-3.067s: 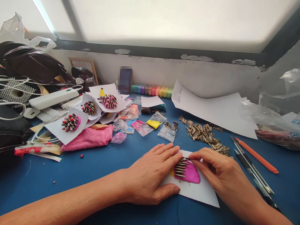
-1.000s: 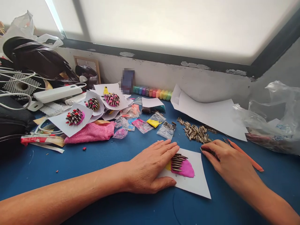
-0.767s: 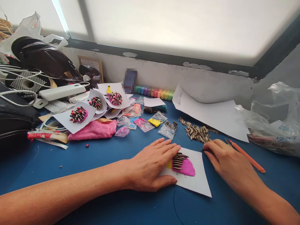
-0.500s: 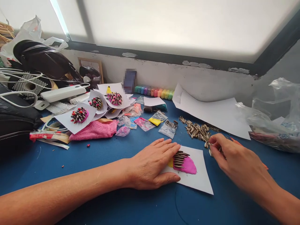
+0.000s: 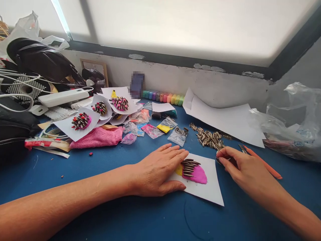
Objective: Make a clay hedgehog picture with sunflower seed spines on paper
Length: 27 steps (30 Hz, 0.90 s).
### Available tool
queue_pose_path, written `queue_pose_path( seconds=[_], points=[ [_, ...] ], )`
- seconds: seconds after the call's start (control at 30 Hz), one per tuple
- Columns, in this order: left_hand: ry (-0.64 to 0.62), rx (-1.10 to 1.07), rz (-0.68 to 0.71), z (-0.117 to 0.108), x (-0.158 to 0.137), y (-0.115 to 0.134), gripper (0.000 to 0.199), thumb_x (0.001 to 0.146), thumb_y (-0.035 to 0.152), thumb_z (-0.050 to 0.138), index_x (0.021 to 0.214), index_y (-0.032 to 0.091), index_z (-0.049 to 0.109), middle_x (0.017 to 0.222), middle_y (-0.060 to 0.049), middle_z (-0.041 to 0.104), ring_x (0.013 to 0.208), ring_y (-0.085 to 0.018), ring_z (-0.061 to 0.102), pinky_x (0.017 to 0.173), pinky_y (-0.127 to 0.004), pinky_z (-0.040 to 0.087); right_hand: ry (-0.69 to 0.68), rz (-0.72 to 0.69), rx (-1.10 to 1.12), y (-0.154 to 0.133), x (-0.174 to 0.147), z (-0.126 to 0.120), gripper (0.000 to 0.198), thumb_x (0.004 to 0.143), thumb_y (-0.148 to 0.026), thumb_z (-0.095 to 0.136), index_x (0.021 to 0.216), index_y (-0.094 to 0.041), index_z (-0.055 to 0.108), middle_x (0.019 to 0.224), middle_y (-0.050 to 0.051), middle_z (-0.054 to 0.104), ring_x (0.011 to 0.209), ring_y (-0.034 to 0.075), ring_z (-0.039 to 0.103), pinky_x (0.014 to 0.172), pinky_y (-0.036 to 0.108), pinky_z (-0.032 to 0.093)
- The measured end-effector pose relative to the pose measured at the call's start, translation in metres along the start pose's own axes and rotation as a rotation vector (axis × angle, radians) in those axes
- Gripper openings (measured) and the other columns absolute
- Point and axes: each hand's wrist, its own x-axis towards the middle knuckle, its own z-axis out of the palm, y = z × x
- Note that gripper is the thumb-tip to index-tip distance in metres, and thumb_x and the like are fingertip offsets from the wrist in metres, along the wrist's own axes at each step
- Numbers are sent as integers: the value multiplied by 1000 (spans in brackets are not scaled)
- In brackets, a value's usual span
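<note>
My left hand point(image 5: 157, 170) lies flat with fingers stretched over the left part of a white paper sheet point(image 5: 213, 190). On this sheet is a pink clay shape point(image 5: 200, 175) joined to a yellow clay piece point(image 5: 179, 170), partly hidden by my fingers. Striped sunflower seeds point(image 5: 190, 168) stick in overlapping rows in the pink clay. My right hand point(image 5: 240, 167) is closed in a pinch just right of the sheet, a sunflower seed point(image 5: 218, 161) at its fingertips. Beyond it lies a loose pile of sunflower seeds point(image 5: 209, 138).
An orange-handled craft knife point(image 5: 265, 164) lies behind my right hand. Small bags of clay, such as a yellow one point(image 5: 165, 128), lie ahead. Finished seed-and-clay pieces point(image 5: 81, 121) on paper rest by a pink cloth point(image 5: 100, 138). A plastic bag point(image 5: 296, 134) stands at right.
My right hand has drawn back from the seed pile toward the paper sheet, with a seed in its pinch. My left hand still lies flat on the sheet. The view has shifted slightly.
</note>
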Motion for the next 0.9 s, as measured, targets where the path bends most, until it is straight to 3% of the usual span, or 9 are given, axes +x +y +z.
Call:
queue_pose_path(
  seconds=[0.17,0.33,0.43,0.53,0.67,0.9],
  points=[
    [19,48,8,-7,-1,-7,71,94,47,61,151,12,38,155,-19,43,147,-34,36,124,-50,21,1,-6,-37,9,2,-2,24,91,-36,47,90,-27,69,74,1,75,60,20,70,53,34,54],
    [19,14,33,-4,-2,-7,70,96,47,57,153,13,36,162,-19,29,151,-34,26,124,-51,22,-9,-68,-92,11,2,-1,24,89,-35,51,94,-28,74,90,2,77,70,21,73,58,35,57],
    [-9,3,27,-2,-1,-6,71,97,49,56,153,11,35,160,-18,34,151,-33,27,124,-49,21,-8,-122,-127,9,1,3,30,91,-31,46,99,-29,75,100,3,75,77,20,73,61,33,57],
    [-12,3,23,-3,-1,-5,73,96,50,57,152,8,36,158,-19,38,150,-33,29,124,-48,21,-7,-166,-163,8,1,6,31,92,-30,45,102,-27,75,100,5,73,75,19,72,58,31,56],
    [10,-12,27,-2,-2,-6,70,97,50,56,152,12,36,156,-17,42,149,-34,32,123,-50,24,-8,-220,-197,10,2,6,30,92,-30,46,104,-26,73,98,6,72,75,20,72,55,30,54],
    [38,88,81,3,-2,-8,67,100,56,47,151,12,38,154,-19,45,146,-35,37,122,-48,25,6,-239,-222,10,2,10,31,95,-30,40,95,-24,70,95,6,72,71,20,70,59,33,55]
  ],
)
